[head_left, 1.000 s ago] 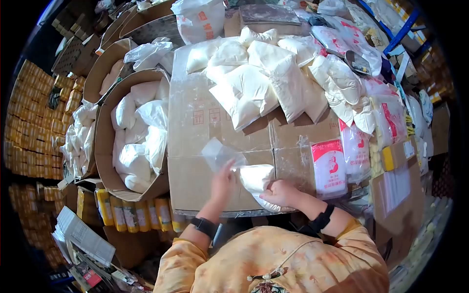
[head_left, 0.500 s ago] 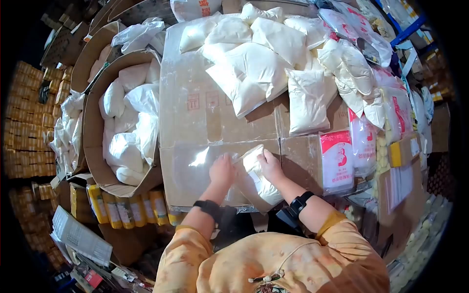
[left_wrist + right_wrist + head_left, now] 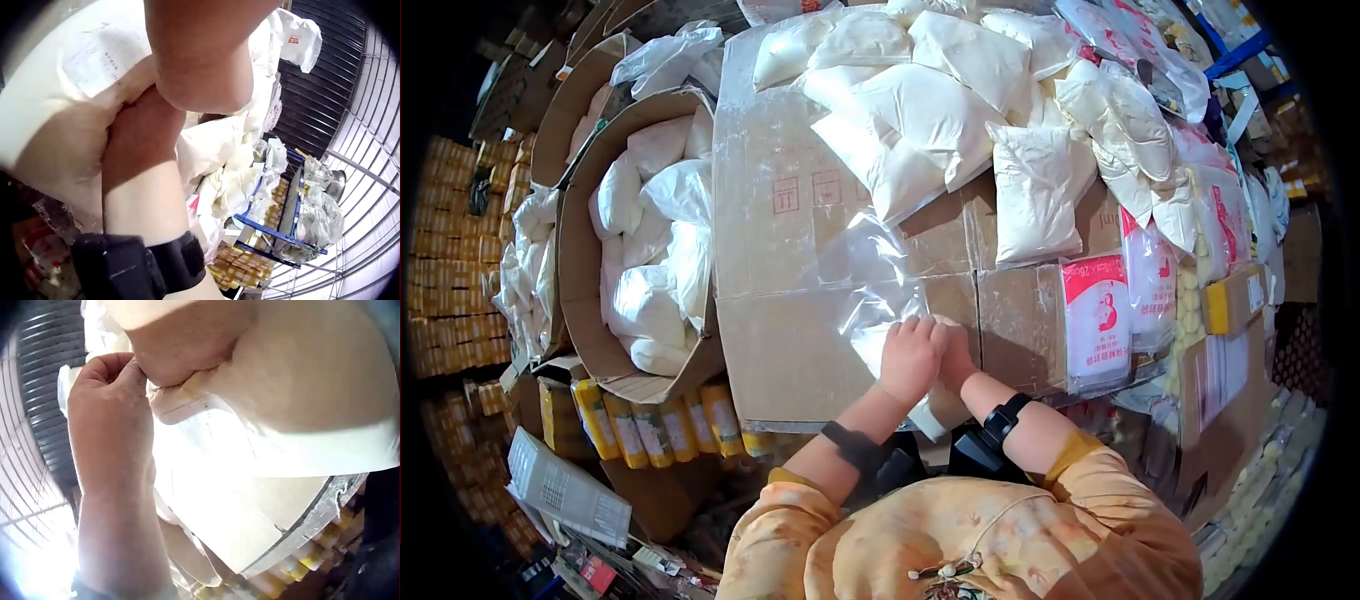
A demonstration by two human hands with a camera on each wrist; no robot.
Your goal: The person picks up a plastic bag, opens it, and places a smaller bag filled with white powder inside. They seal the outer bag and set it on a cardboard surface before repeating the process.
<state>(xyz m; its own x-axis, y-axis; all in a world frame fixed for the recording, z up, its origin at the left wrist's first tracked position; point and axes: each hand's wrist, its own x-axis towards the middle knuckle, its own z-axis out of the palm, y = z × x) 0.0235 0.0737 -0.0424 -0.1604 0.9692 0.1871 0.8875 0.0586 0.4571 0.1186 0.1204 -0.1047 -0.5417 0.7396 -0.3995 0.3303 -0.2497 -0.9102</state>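
Note:
A plump bag of white powder (image 3: 941, 412) lies near the front edge of the cardboard-covered table (image 3: 785, 375). Clear, shiny plastic film (image 3: 870, 262) spreads from it toward the far side. My left hand (image 3: 912, 352) grips the gathered plastic, its fingers curled over the top. Right against it, my right hand (image 3: 956, 358) holds the same bag and is partly hidden behind the left. A white printed label (image 3: 103, 56) shows on the bag in the left wrist view. The right wrist view has the left thumb and forefinger close together at the bag's edge.
Several filled powder bags (image 3: 920, 120) are heaped along the back. Flat packs with red print (image 3: 1095, 320) lie at the right. A deep carton (image 3: 575, 300) of white bags adjoins the left edge, with yellow-wrapped packs (image 3: 625, 432) below it.
My left hand has moved right, from holding the clear film apart to meeting the right hand. The film has swung from the left to beyond the hands.

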